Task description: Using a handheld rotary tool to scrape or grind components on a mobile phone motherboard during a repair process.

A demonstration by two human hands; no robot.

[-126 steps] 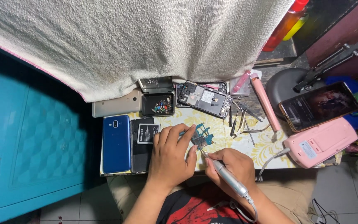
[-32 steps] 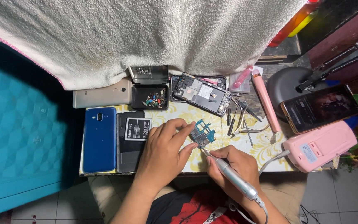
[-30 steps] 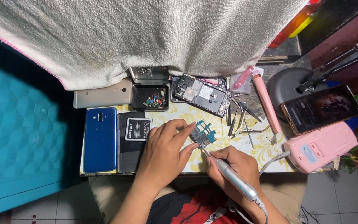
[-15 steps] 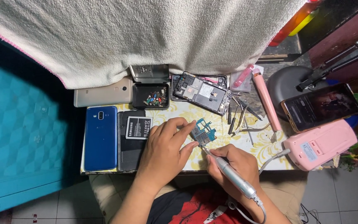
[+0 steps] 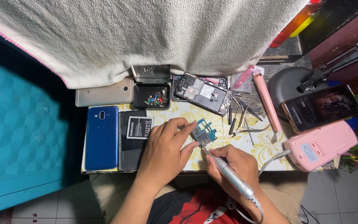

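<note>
Small blue-green circuit board [image 5: 204, 133], tilted, above the patterned tabletop [image 5: 266, 149].

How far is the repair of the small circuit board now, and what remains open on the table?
Done: the opened phone lies stripped, and the battery and blue back cover are set aside. In hand: the left hand pinches the circuit board while the right hand holds the pen-shaped corded tool, tip at the board. Left: the board is still out of the phone, so reassembly is not yet done.
</note>
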